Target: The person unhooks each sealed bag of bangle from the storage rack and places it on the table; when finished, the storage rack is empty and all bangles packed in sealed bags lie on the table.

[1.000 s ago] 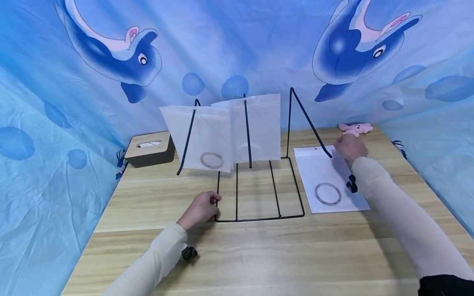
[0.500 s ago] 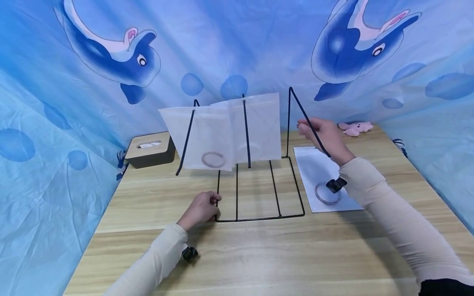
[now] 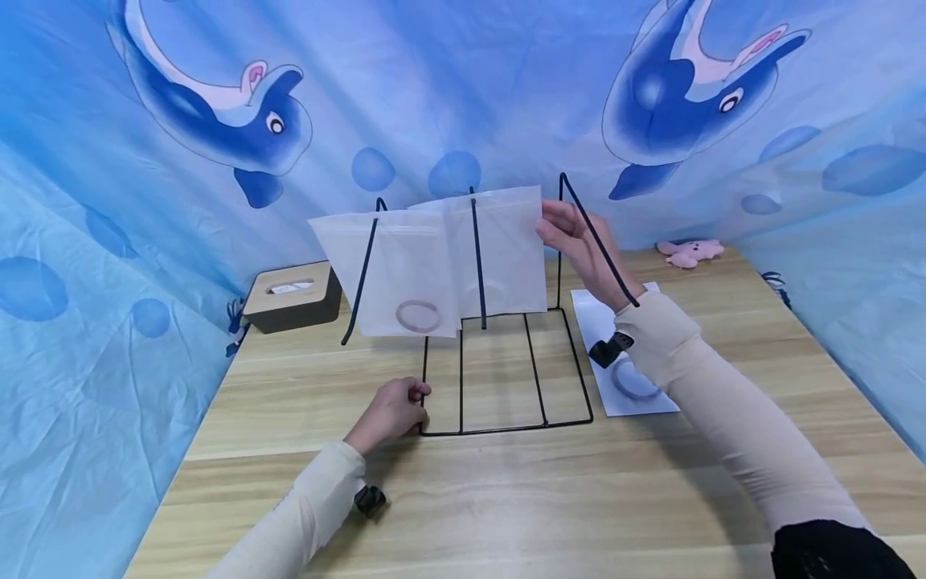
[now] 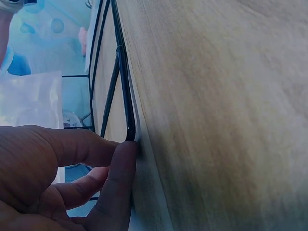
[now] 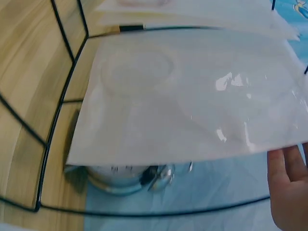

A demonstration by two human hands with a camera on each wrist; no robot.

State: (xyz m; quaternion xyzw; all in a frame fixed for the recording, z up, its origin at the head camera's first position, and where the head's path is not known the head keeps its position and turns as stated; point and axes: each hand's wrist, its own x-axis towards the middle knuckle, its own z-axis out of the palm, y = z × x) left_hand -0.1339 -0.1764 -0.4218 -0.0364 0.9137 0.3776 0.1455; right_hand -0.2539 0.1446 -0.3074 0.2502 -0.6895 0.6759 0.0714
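My left hand (image 3: pixel 391 410) pinches the front left corner of a black wire rack (image 3: pixel 506 430) on the table; the left wrist view shows thumb and finger meeting at the bent wire (image 4: pixel 129 120). My right hand (image 3: pixel 589 249) reaches under the rack's slanted right arm. It holds the right edge of a translucent white zip bag (image 3: pixel 510 265), which hangs on the middle arm. In the right wrist view its fingers (image 5: pixel 284 166) meet that edge, with their tips hidden. A second zip bag (image 3: pixel 387 273), with a ring shape at its lower part, hangs on the left arm.
Under my right forearm a third white bag (image 3: pixel 596 322) with a ring shape lies on the table. A tissue box (image 3: pixel 292 297) stands back left and a pink plush toy (image 3: pixel 690 252) back right. Behind the hanging bag is a light round container (image 5: pixel 115 178).
My right hand has left the bag at the right and moved left, through the rack's right arm, to the middle bag's edge. The left hand has stayed at the rack's corner.
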